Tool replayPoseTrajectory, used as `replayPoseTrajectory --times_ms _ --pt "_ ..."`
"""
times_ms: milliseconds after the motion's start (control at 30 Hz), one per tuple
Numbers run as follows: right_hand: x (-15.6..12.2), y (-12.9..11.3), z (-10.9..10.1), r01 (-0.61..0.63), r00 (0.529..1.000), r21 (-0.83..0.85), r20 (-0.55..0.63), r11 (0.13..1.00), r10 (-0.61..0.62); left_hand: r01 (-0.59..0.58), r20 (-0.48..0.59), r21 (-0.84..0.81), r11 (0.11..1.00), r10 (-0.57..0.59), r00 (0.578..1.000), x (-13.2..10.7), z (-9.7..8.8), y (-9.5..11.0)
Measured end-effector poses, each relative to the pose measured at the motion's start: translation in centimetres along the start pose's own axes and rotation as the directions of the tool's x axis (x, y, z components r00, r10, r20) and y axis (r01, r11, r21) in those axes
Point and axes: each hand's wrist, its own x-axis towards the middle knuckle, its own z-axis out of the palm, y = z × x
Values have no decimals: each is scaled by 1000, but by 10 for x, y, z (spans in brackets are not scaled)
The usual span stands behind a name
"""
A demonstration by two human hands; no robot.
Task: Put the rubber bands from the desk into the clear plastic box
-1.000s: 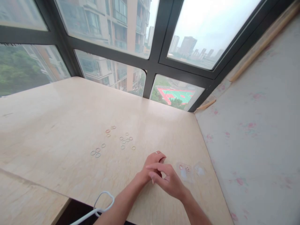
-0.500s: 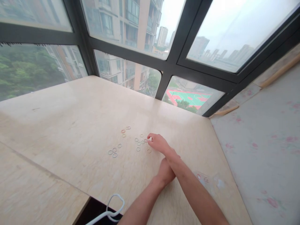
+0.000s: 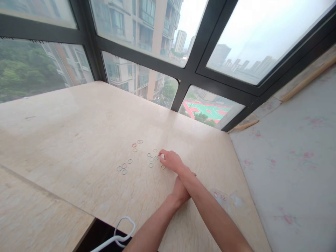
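Observation:
My right hand (image 3: pixel 171 160) reaches over the pale marble-patterned surface, thumb and index finger pinched at a small thin ring (image 3: pixel 159 157) whose edge shows at the fingertips. Beside it lies a loose cluster of similar rings (image 3: pixel 151 159), greenish and grey. One more ring (image 3: pixel 163 167) rests just below the hand. Crossing beneath my right forearm is my left hand (image 3: pixel 181 189); its fingers are mostly hidden by that arm. Farther left lie several bluish and purplish rings (image 3: pixel 124 166), and above them a reddish ring (image 3: pixel 134 145) with a few others.
Clear plastic bags (image 3: pixel 223 196) with small ring-like items lie right of my forearm. A white cable (image 3: pixel 123 238) loops over a dark gap at the front edge. Dark window frames (image 3: pixel 141 63) bound the far side; a flowered wall (image 3: pixel 283 175) stands at right.
The view has shifted slightly, so everything sits a little farther left. My right hand's fingertips have closed in on the ring beside them; the left hand stays under the right forearm.

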Motion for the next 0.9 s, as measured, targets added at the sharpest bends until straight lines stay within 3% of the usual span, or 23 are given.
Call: replayPoseTrajectory --times_ms 267,533,667,900 --pt "-6 -5 1 -49 998 53 -27 997 51 -84 60 197 977 73 996 0 -3 -1" --pt "-20 6 5 -53 997 351 -33 935 69 -245 239 403 882 157 958 1 -6 11" --pt "-29 14 4 -44 995 576 -44 816 85 -266 270 449 853 154 950 0 -9 23" --pt "-53 24 -3 -14 988 853 -70 522 141 -336 381 470 816 157 911 -2 -6 27"
